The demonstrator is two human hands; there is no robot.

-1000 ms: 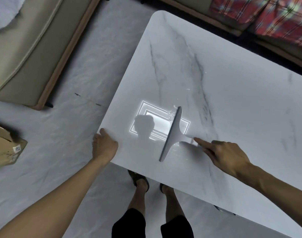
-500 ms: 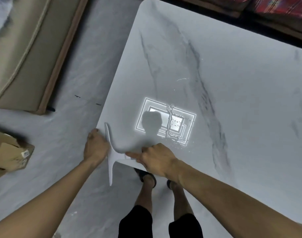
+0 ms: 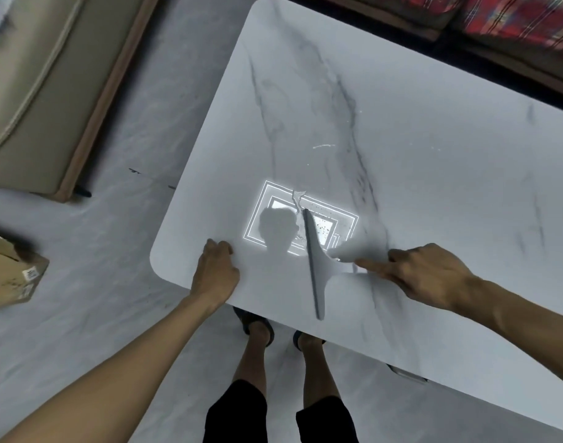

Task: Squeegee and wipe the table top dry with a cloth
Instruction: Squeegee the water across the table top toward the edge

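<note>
Squeegeeing water off
Right hand (image 3: 427, 273) grips squeegee (image 3: 313, 266): keep blade flat on tabletop (image 3: 433, 155). Left hand (image 3: 214, 270) rests there, empty.

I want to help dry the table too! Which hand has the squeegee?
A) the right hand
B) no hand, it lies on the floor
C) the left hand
A: the right hand grips the squeegee by its handle, blade on the table, while the left hand only rests at the table's near edge.
</note>
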